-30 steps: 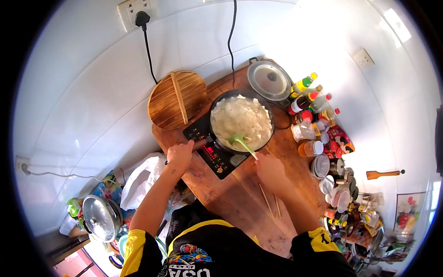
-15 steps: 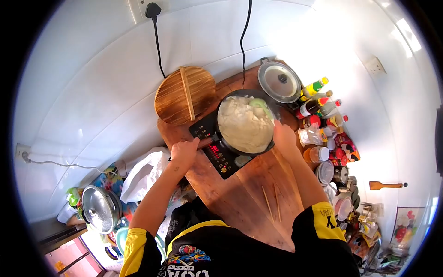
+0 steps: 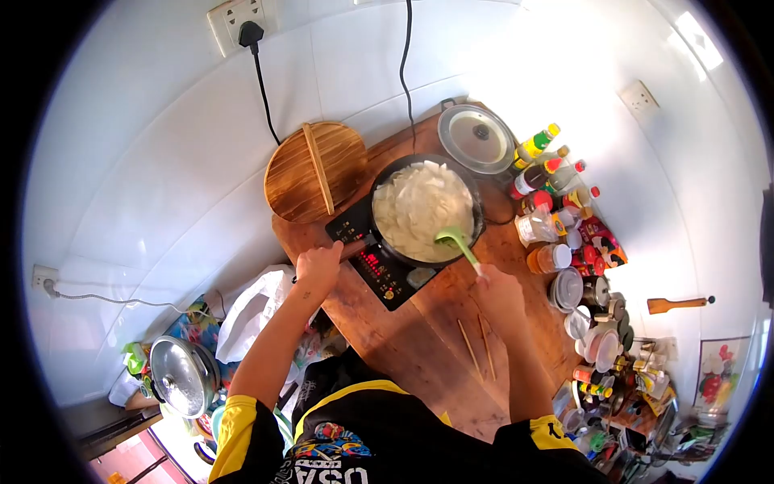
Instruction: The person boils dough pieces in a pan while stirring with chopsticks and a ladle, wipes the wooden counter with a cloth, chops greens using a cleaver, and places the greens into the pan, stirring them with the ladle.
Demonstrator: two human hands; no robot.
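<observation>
A dark pan (image 3: 479, 211) full of pale pieces in cloudy liquid (image 3: 421, 206) rests on a black induction cooker (image 3: 389, 289) with red lit digits. My left hand (image 3: 318, 268) is wrapped round the pan's brown handle (image 3: 354, 248), left of the pan. In my right hand (image 3: 498, 292) is the handle of a light green ladle (image 3: 456, 237), its head at the lower right part of the pan, partly in the liquid. Two chopsticks (image 3: 471, 349) lie on the wooden table (image 3: 403, 347) below the cooker.
A round wooden lid (image 3: 294, 173) leans at the wall left of the pan. Behind right lies a metal-rimmed lid (image 3: 476, 139). Bottles (image 3: 535, 145) and jars (image 3: 551, 258) line the table's right edge. A white bag (image 3: 251, 313) and lidded pot (image 3: 179, 376) are at the lower left.
The green ladle has come from the pan's upper right to its lower right, and my right hand has moved down towards me. My left hand keeps its hold on the handle. The view has shifted slightly.
</observation>
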